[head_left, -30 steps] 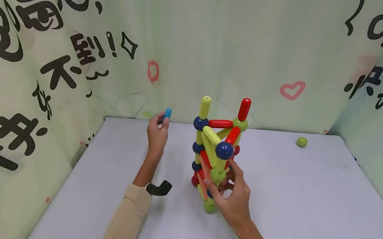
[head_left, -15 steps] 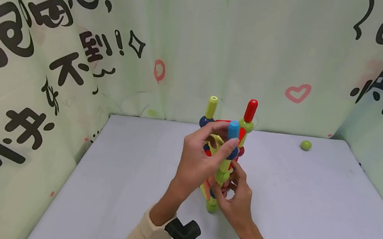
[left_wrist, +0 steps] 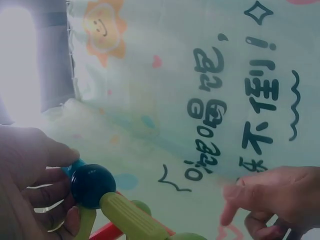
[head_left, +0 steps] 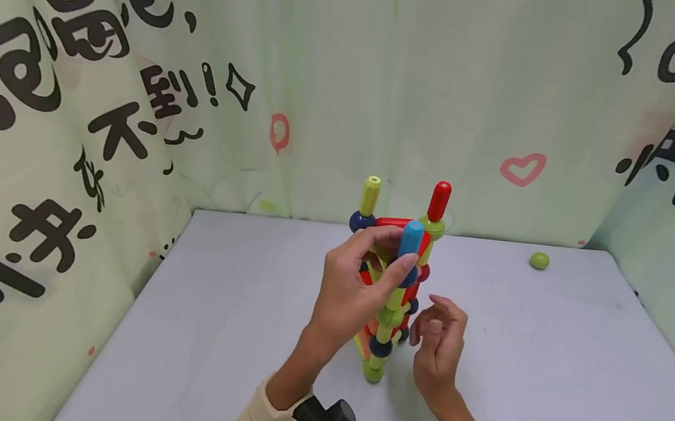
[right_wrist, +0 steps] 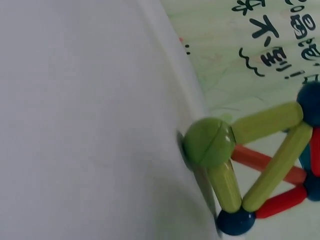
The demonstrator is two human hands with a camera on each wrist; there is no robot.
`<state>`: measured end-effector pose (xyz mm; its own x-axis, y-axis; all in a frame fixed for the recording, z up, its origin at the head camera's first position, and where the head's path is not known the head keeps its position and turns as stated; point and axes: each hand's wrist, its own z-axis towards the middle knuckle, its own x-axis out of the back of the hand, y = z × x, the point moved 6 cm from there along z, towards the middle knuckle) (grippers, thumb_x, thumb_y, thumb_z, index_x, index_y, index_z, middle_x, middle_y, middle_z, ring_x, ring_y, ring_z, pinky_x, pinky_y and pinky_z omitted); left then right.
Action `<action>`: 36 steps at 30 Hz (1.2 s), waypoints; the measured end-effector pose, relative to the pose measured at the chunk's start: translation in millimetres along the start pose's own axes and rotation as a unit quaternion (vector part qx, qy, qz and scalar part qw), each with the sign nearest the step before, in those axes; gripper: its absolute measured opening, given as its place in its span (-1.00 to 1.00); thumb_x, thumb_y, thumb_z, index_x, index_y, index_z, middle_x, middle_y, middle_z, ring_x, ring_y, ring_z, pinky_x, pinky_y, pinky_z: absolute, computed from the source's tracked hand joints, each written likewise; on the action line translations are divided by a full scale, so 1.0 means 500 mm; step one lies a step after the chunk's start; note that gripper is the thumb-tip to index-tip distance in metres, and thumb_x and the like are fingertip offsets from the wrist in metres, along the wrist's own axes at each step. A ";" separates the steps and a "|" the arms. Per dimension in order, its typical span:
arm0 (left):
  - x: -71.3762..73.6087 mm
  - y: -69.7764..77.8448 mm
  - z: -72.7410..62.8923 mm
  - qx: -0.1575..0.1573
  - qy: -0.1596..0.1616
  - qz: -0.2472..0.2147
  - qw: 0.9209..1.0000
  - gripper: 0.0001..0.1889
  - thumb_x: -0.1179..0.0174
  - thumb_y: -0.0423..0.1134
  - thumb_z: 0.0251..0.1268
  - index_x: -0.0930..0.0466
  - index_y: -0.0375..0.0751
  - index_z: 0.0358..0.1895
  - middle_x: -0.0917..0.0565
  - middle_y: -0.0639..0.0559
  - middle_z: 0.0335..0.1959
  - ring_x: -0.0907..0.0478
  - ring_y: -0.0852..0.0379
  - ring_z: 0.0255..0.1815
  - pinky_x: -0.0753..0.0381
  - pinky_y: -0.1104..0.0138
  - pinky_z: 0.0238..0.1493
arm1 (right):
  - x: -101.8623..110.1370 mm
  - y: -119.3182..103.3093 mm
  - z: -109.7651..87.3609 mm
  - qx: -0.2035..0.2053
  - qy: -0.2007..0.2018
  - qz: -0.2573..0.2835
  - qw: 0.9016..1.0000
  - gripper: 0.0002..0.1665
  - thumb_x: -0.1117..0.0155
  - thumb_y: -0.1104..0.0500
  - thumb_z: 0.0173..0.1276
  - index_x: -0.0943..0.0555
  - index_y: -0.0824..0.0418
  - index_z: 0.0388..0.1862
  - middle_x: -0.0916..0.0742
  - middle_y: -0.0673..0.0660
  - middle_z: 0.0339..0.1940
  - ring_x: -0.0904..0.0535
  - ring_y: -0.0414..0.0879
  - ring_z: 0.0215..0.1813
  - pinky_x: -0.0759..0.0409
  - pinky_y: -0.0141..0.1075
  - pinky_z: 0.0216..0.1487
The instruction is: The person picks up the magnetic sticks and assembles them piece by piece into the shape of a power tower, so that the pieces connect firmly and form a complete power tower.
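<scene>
A tower of magnetic rods and balls (head_left: 390, 316) stands on the table in yellow-green, red, orange and dark blue. My left hand (head_left: 348, 288) pinches a light blue rod (head_left: 411, 237) upright at the tower's front top corner. In the left wrist view the rod's end meets a dark blue ball (left_wrist: 93, 186). Just right of the tower, my right hand (head_left: 441, 342) hovers with loosely bent fingers and nothing in them. The right wrist view shows the tower's lower green ball (right_wrist: 209, 143) with rods joined to it.
A loose green ball (head_left: 539, 260) lies near the table's back edge, to the right. One yellow-green rod (head_left: 370, 196) and one red rod (head_left: 439, 201) stick up from the tower's rear corners. A printed curtain (head_left: 344, 80) hangs behind the white table (head_left: 549, 373).
My left hand has carried the light blue rod from the left onto the tower's front top ball. My right hand has let go of the lower tower and drawn off to the right.
</scene>
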<state>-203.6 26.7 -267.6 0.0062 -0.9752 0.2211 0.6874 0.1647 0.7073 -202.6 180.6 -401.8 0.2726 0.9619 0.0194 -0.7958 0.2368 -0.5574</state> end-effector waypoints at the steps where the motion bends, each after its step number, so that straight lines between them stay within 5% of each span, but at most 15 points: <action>1: 0.000 0.000 0.000 -0.003 0.000 0.002 1.000 -0.66 -0.29 -0.29 0.28 -0.54 -0.29 0.09 -0.69 -0.10 -0.14 -0.61 0.11 -0.23 -0.65 0.36 -0.27 | 0.016 0.023 0.004 -0.021 0.031 -0.006 0.999 -0.58 0.14 0.23 0.58 -0.24 0.66 0.05 -0.38 0.18 -0.58 -0.31 -0.18 -0.61 -0.35 -0.41 -0.62; 4: 0.002 0.000 -0.002 -0.009 0.003 0.004 1.000 -0.65 -0.29 -0.27 0.29 -0.53 -0.26 0.10 -0.67 -0.09 -0.13 -0.61 0.11 -0.19 -0.65 0.38 -0.24 | 0.078 0.108 0.026 -0.121 0.124 -0.050 0.984 -0.66 0.11 0.23 0.57 -0.32 0.56 0.03 -0.41 0.06 -0.57 -0.32 -0.26 -0.65 -0.31 -0.49 -0.65; 7: 0.009 -0.004 -0.007 -0.016 0.022 0.004 1.000 -0.66 -0.28 -0.26 0.31 -0.53 -0.22 0.11 -0.65 -0.06 -0.14 -0.60 0.12 -0.13 -0.66 0.38 -0.20 | 0.155 0.198 0.059 -0.215 0.188 -0.148 0.947 -0.67 0.01 0.17 0.52 -0.41 0.44 0.05 -0.45 -0.07 -0.42 -0.35 -0.36 -0.57 -0.34 -0.55 -0.50; 9: 0.018 -0.011 -0.012 -0.024 0.053 0.005 0.998 -0.70 -0.26 -0.26 0.32 -0.54 -0.22 0.07 -0.62 -0.06 -0.16 -0.58 0.12 -0.11 -0.64 0.37 -0.20 | 0.204 0.259 0.082 -0.275 0.189 -0.225 0.915 -0.64 -0.02 0.14 0.48 -0.44 0.33 0.12 -0.44 -0.08 -0.22 -0.37 -0.36 -0.48 -0.33 -0.54 -0.35; 12: 0.040 -0.025 -0.019 -0.043 0.123 0.014 0.991 -0.79 -0.21 -0.30 0.35 -0.55 -0.25 -0.01 -0.58 -0.09 -0.18 -0.53 0.09 -0.10 -0.58 0.36 -0.19 | 0.264 0.338 0.119 -0.335 0.113 -0.332 0.875 -0.52 0.00 0.13 0.45 -0.40 0.22 0.30 -0.39 0.11 0.13 -0.48 -0.10 -0.29 -0.36 -0.31 -0.18; 16: 0.063 -0.057 -0.018 -0.039 0.197 0.018 0.979 -0.81 -0.15 -0.32 0.39 -0.53 -0.30 -0.02 -0.54 -0.13 -0.10 -0.48 0.05 0.00 -0.53 0.34 -0.12 | 0.315 0.421 0.148 -0.382 -0.069 -0.407 0.827 -0.35 0.10 0.10 0.52 -0.13 0.18 0.55 0.01 0.37 0.53 -0.43 0.45 0.13 -0.39 0.19 0.07; 19: 0.064 -0.090 0.000 -0.009 0.183 0.002 0.983 -0.72 -0.10 -0.28 0.44 -0.48 -0.28 0.12 -0.53 -0.11 0.05 -0.47 0.07 0.14 -0.56 0.32 0.01 | 0.343 0.463 0.152 -0.394 -0.191 -0.426 0.792 -0.28 0.16 0.10 0.54 0.06 0.22 0.59 0.18 0.47 0.55 -0.23 0.65 0.27 -0.23 0.41 0.20; 22: 0.054 -0.120 0.024 0.027 0.132 -0.036 0.990 -0.63 -0.06 -0.25 0.48 -0.40 -0.24 0.27 -0.51 -0.09 0.19 -0.47 0.06 0.24 -0.56 0.24 0.17 | 0.361 0.486 0.150 -0.393 -0.263 -0.436 0.766 -0.29 0.17 0.11 0.54 0.05 0.29 0.57 0.10 0.59 0.49 -0.17 0.70 0.26 -0.22 0.46 0.18; 26: 0.042 -0.143 0.044 0.066 0.079 -0.086 0.991 -0.60 -0.04 -0.22 0.50 -0.38 -0.21 0.32 -0.55 -0.12 0.20 -0.52 0.03 0.23 -0.53 0.21 0.24 | 0.371 0.492 0.148 -0.381 -0.277 -0.451 0.758 -0.38 0.14 0.20 0.48 -0.15 0.40 0.45 -0.17 0.67 0.31 -0.26 0.63 0.20 -0.33 0.40 0.10; 30: 0.031 -0.154 0.046 0.086 0.052 -0.104 0.989 -0.62 -0.05 -0.18 0.50 -0.43 -0.26 0.27 -0.62 -0.18 0.09 -0.58 0.00 0.18 -0.55 0.29 0.23 | 0.362 0.483 0.146 -0.360 -0.257 -0.452 0.775 -0.51 0.04 0.24 0.45 -0.30 0.49 0.28 -0.36 0.66 0.10 -0.36 0.53 0.09 -0.40 0.32 0.00; 32: 0.027 -0.156 0.045 0.090 0.046 -0.109 0.989 -0.62 -0.06 -0.18 0.49 -0.44 -0.28 0.25 -0.64 -0.19 0.07 -0.59 -0.01 0.18 -0.56 0.29 0.20 | 0.354 0.477 0.145 -0.357 -0.242 -0.437 0.790 -0.53 -0.01 0.22 0.46 -0.34 0.51 0.22 -0.41 0.63 0.06 -0.37 0.48 0.06 -0.40 0.28 -0.02; 36: 0.022 -0.160 0.043 0.098 0.040 -0.115 0.988 -0.62 -0.06 -0.17 0.49 -0.44 -0.27 0.24 -0.64 -0.17 0.06 -0.61 0.01 0.17 -0.59 0.29 0.14 | 0.328 0.441 0.166 -0.334 -0.194 -0.385 0.838 -0.49 -0.11 0.12 0.48 -0.40 0.50 0.21 -0.52 0.56 0.06 -0.47 0.31 -0.03 -0.49 0.03 -0.15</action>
<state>-274.1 6.1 -307.1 -0.0709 -0.9975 -0.0077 0.5239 -0.0438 0.8507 -378.3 402.0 -452.4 0.2662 0.5622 0.7830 0.0512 0.8029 -0.5939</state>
